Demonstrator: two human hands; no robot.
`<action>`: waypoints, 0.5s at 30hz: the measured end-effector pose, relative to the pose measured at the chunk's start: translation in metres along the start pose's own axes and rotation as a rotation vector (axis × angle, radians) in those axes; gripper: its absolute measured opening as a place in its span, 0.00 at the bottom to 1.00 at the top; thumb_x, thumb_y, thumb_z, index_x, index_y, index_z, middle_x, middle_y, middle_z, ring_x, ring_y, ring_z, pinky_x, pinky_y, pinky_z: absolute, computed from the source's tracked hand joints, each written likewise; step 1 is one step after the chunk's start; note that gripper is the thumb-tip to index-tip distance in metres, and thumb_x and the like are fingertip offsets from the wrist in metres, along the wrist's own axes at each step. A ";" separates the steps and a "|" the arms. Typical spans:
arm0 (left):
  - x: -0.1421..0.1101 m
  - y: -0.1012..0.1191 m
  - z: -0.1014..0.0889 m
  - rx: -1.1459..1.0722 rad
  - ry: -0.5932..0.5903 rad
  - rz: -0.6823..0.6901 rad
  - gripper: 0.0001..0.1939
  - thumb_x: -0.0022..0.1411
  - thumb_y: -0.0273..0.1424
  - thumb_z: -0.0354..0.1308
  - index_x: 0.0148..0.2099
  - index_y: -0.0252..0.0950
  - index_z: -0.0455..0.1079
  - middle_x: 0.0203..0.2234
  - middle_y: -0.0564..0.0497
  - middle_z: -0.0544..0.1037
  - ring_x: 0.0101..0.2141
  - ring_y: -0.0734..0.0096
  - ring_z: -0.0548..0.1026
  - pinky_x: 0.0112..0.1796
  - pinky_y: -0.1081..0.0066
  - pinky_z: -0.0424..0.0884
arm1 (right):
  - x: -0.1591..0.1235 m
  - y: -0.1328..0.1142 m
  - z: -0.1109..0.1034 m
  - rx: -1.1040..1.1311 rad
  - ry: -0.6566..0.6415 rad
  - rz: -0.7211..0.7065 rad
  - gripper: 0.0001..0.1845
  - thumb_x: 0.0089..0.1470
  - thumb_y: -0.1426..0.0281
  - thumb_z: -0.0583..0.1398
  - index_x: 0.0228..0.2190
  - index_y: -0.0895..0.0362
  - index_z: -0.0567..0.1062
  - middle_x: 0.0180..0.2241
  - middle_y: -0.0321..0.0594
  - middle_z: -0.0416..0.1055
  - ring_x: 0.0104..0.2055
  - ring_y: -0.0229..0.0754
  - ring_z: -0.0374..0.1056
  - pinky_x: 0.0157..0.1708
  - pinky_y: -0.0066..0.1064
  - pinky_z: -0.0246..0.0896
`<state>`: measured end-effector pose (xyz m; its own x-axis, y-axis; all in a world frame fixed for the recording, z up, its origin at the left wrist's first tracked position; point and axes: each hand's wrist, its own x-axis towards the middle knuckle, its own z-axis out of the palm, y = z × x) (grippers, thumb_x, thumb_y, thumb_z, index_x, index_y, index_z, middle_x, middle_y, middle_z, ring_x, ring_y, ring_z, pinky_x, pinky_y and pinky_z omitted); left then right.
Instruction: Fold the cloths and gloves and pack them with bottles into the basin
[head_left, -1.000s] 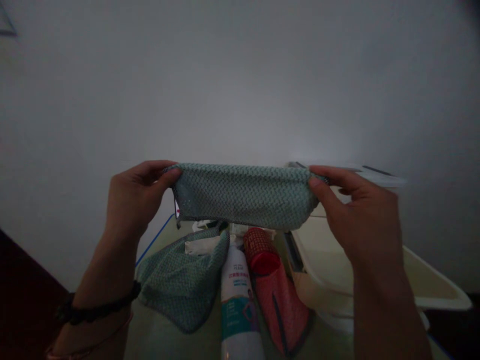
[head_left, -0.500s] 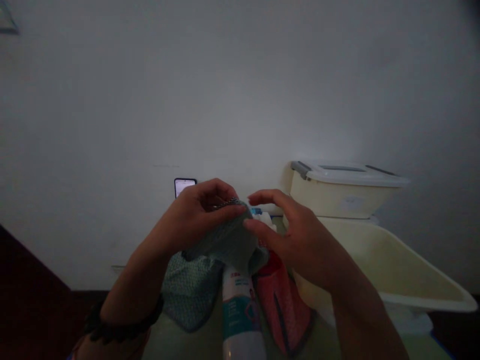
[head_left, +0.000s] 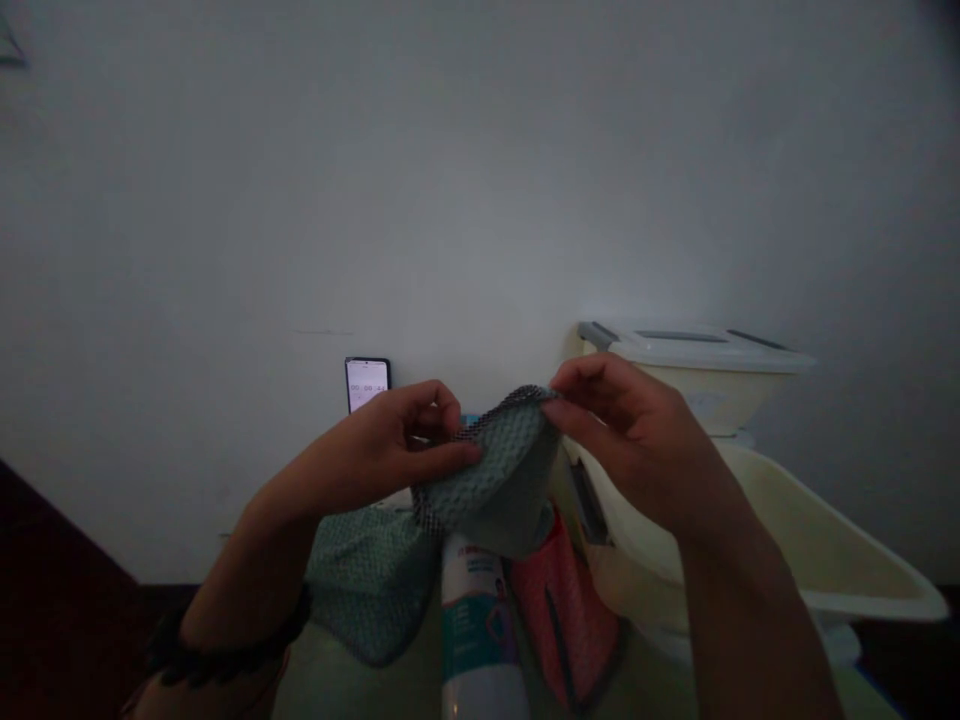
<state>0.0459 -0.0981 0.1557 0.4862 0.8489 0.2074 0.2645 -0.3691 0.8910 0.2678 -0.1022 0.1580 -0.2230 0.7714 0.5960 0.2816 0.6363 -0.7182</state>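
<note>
A grey-green textured cloth (head_left: 495, 475) with a black-and-white stitched edge hangs between my hands above the table. My left hand (head_left: 397, 440) pinches its upper left edge between thumb and fingers. At the upper right corner, my right hand (head_left: 626, 430) is closed on the cloth with thumb and fingertips. Below, a second green cloth (head_left: 371, 580) is spread out at the left. A white and teal cylindrical container (head_left: 480, 630) lies or stands under the held cloth; its upper part is hidden. Right of it is a red cloth (head_left: 566, 610) with a dark stripe.
A phone (head_left: 367, 380) showing a timer leans against the wall. On the right stands an uncovered cream bin (head_left: 840, 540), with a lidded cream box (head_left: 697, 370) behind it. The pale green tabletop (head_left: 330, 680) shows at the front.
My right hand has taken hold of the cloth's corner and moved right, away from my left hand. The cloth is now stretched wider, showing its stitched edge.
</note>
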 end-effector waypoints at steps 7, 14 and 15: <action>0.003 -0.001 -0.001 0.116 0.119 0.083 0.08 0.56 0.30 0.60 0.31 0.36 0.62 0.22 0.58 0.69 0.23 0.80 0.67 0.23 0.80 0.63 | -0.003 0.004 -0.004 0.061 -0.064 0.058 0.20 0.53 0.76 0.57 0.45 0.49 0.59 0.34 0.34 0.66 0.33 0.35 0.68 0.29 0.26 0.64; 0.003 0.001 -0.003 0.301 0.348 0.237 0.08 0.55 0.32 0.61 0.37 0.37 0.67 0.26 0.55 0.74 0.26 0.76 0.71 0.25 0.79 0.66 | -0.006 -0.004 -0.002 -0.246 -0.292 -0.046 0.10 0.54 0.73 0.56 0.40 0.52 0.69 0.41 0.40 0.67 0.42 0.40 0.66 0.38 0.31 0.65; 0.002 0.001 -0.003 0.336 0.353 0.234 0.08 0.55 0.33 0.61 0.36 0.37 0.67 0.26 0.55 0.75 0.26 0.75 0.71 0.26 0.79 0.67 | -0.005 -0.004 -0.001 -0.286 -0.271 -0.036 0.06 0.55 0.71 0.57 0.37 0.54 0.70 0.39 0.39 0.68 0.40 0.40 0.66 0.38 0.32 0.65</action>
<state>0.0447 -0.0957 0.1586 0.2697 0.7839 0.5593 0.4627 -0.6149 0.6386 0.2690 -0.1092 0.1583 -0.4648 0.7473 0.4749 0.5093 0.6644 -0.5470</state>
